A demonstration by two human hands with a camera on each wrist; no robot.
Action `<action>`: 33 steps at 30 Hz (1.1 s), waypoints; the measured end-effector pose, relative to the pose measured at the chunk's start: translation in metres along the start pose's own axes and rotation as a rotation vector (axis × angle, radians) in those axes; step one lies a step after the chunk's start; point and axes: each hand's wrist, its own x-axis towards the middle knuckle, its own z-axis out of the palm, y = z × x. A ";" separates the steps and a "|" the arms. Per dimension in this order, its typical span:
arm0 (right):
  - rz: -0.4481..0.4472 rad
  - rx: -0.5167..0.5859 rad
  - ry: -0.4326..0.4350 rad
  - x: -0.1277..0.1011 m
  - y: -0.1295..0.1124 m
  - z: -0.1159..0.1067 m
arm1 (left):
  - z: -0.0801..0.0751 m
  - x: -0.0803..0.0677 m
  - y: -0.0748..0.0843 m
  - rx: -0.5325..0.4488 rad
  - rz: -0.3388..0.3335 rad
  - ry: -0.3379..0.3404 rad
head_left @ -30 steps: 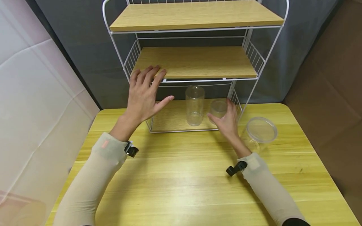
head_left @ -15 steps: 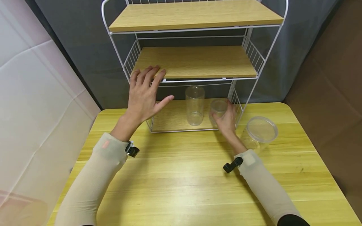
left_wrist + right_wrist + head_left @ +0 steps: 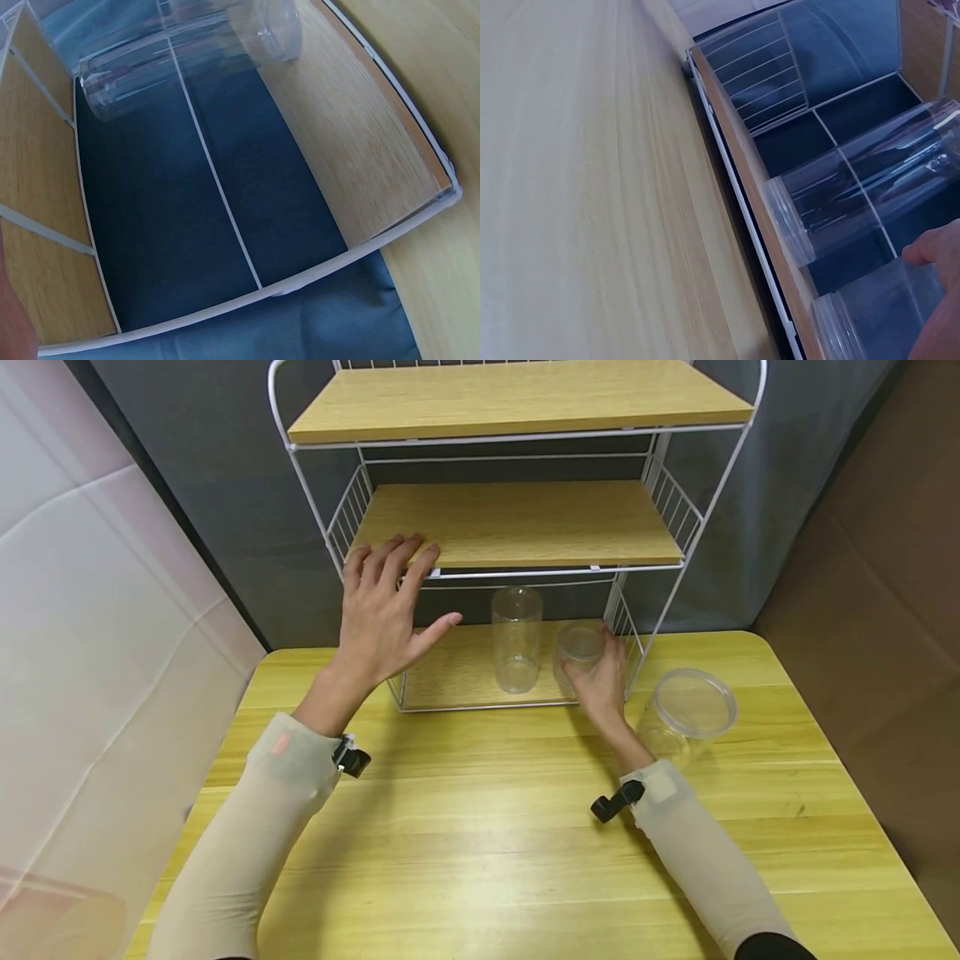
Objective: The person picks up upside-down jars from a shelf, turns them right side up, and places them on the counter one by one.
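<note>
A big yellow wooden table (image 3: 480, 827) fills the bottom half of the head view. At the 12 o'clock edge of the table stands a white wire rack (image 3: 517, 527) with three wooden shelves, one above the other. Behind the rack hangs a dark grey cloth (image 3: 217, 485).

The left hand (image 3: 382, 610) is at about 10 o'clock from the middle of the table. Its fingers are straight and spread out. The fingertips rest on the front edge of the middle shelf (image 3: 517, 522), and the thumb points out to the right. It holds nothing.

The right hand (image 3: 600, 681) is at about 1 o'clock. Its fingers and thumb curl round a short clear jar (image 3: 579, 652), so it is gripping the jar. The jar stands upright on the bottom shelf (image 3: 457, 672), near the right wire side of the rack. In the right wrist view a finger (image 3: 937, 251) shows against the see-through plastic of the short jar (image 3: 870, 315).

Just beside the short jar, at its 9 o'clock, stands a tall clear jar (image 3: 517, 639). It is upright on the same bottom shelf. I cannot tell if the two jars touch. The left wrist view shows this tall jar (image 3: 187, 56) too, with the dark cloth behind it.

Out on the table, at 3 o'clock from the right hand, is a wide clear tub (image 3: 686, 714) with a round lid on top. It sits outside the rack, near the right wrist.
</note>
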 end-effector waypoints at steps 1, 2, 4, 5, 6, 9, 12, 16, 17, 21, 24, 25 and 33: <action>-0.005 0.004 0.002 -0.001 -0.001 -0.001 | 0.000 0.000 0.000 0.000 0.002 0.002; -0.011 0.008 0.003 -0.003 -0.003 -0.002 | 0.000 0.000 0.000 0.000 0.003 0.004; -0.024 0.007 0.004 -0.007 -0.006 -0.003 | 0.000 0.000 0.000 -0.001 0.004 0.007; -0.034 0.008 0.002 -0.009 -0.008 -0.004 | 0.000 0.000 0.000 -0.002 0.004 0.007; -0.048 0.004 0.001 -0.011 -0.009 -0.005 | -0.001 0.000 0.000 -0.001 0.004 0.005; -0.097 -0.012 -0.007 -0.018 -0.012 -0.006 | -0.002 -0.001 -0.001 -0.003 0.002 -0.007; -0.147 -0.018 -0.021 -0.025 -0.015 -0.007 | -0.005 -0.002 -0.002 0.000 0.003 -0.022; -0.195 -0.030 -0.041 -0.036 -0.022 -0.010 | -0.007 -0.003 -0.004 0.012 0.007 -0.020; -0.208 -0.036 -0.044 -0.039 -0.024 -0.011 | -0.007 -0.003 -0.004 0.010 0.009 -0.021; -0.248 -0.065 -0.072 -0.049 -0.031 -0.016 | -0.009 -0.004 -0.005 0.000 0.012 -0.027; -0.278 -0.056 -0.106 -0.057 -0.035 -0.021 | -0.012 -0.008 -0.002 -0.045 0.004 -0.023; -0.284 -0.050 -0.119 -0.060 -0.036 -0.023 | -0.013 -0.010 0.000 -0.066 0.000 -0.019; -0.255 -0.021 -0.216 -0.080 -0.052 -0.042 | -0.019 -0.040 0.029 -0.226 0.022 0.038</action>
